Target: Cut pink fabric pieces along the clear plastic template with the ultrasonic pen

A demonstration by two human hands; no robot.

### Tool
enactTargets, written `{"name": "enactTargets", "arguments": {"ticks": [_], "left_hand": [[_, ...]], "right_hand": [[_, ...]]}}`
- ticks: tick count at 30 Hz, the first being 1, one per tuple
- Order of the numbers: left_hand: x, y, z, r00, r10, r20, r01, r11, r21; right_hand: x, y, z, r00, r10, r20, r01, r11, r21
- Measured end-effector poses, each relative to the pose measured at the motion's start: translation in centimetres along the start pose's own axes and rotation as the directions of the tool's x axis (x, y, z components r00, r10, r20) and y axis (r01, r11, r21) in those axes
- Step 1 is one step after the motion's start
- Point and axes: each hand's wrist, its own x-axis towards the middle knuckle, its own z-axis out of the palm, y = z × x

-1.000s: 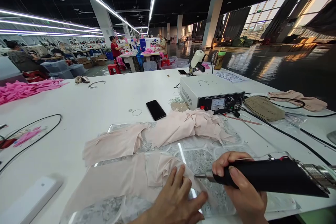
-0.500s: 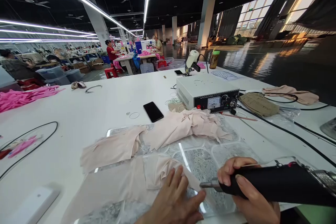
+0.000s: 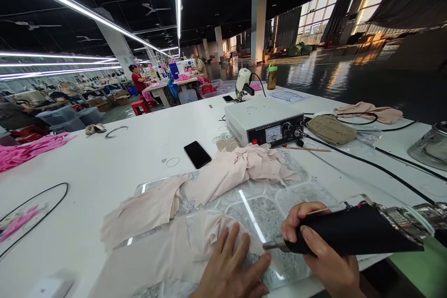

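Note:
My left hand (image 3: 230, 267) lies flat, fingers spread, on a pale pink fabric piece (image 3: 206, 233) over a scratched glass plate (image 3: 272, 207) at the table's near edge. My right hand (image 3: 323, 251) is closed around a black handheld cutting tool (image 3: 349, 230). Its metal tip (image 3: 270, 245) points left and sits just right of my left fingertips, at the fabric's edge. A black cable (image 3: 363, 163) runs from the tool's rear toward a white control box (image 3: 263, 118). More pink fabric pieces (image 3: 240, 167) are heaped behind on the plate.
A black phone (image 3: 197, 154) lies left of the control box. Bright pink fabric (image 3: 30, 149) is piled at far left, a black wire loop (image 3: 38, 200) near it. Beige pieces (image 3: 363, 111) and a bottle (image 3: 272, 77) lie farther back. People work at distant tables.
The view has tilted and drifted, so everything sits a little lower and more leftward in frame. Both hands hold the same pose, tool tip still beside my left fingers.

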Motion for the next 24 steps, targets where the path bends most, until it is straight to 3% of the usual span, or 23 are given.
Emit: {"name": "enactTargets", "arguments": {"ticks": [7, 12, 17, 24], "left_hand": [[-0.4, 0.4, 0.6, 1.0, -0.009, -0.017, 0.009, 1.0, 0.015], [-0.5, 0.8, 0.8, 0.999, -0.036, -0.029, 0.037, 0.999, 0.036], [-0.2, 1.0, 0.9, 0.996, -0.055, -0.068, 0.058, 0.998, 0.04], [-0.2, 1.1, 0.9, 0.998, -0.049, -0.042, 0.052, 0.996, 0.074]], "right_hand": [[0.0, -0.5, -0.1, 1.0, 0.022, -0.012, -0.023, 0.999, -0.039], [0.9, -0.3, -0.8, 0.989, -0.017, 0.145, 0.032, 0.994, -0.106], [1.4, 0.4, 0.0, 0.991, -0.086, 0.098, 0.092, 0.994, -0.062], [1.9, 1.0, 1.7, 0.991, -0.096, 0.091, 0.102, 0.993, -0.062]]}}
